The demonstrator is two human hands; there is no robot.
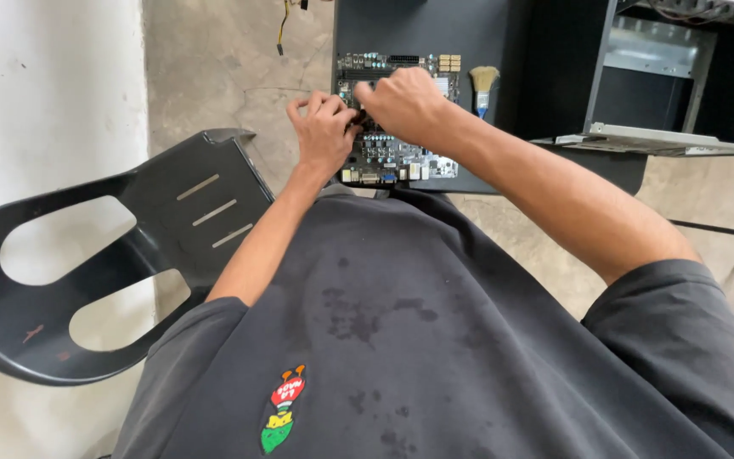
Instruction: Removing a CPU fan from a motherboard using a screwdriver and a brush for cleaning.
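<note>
brush (483, 87) just right of motherboard (401, 157), bare black table (401, 30) beyond

Both hands met over a computer motherboard (401, 157) lying flat on the dark tabletop (418, 34). The left hand (324, 132) curled at the board's left edge, fingers bent, touching the right hand (405, 102), which pressed down near the middle. A small paintbrush (483, 85) lay just beside the board, and a black plastic chair (172, 221) stood at the left.
</note>
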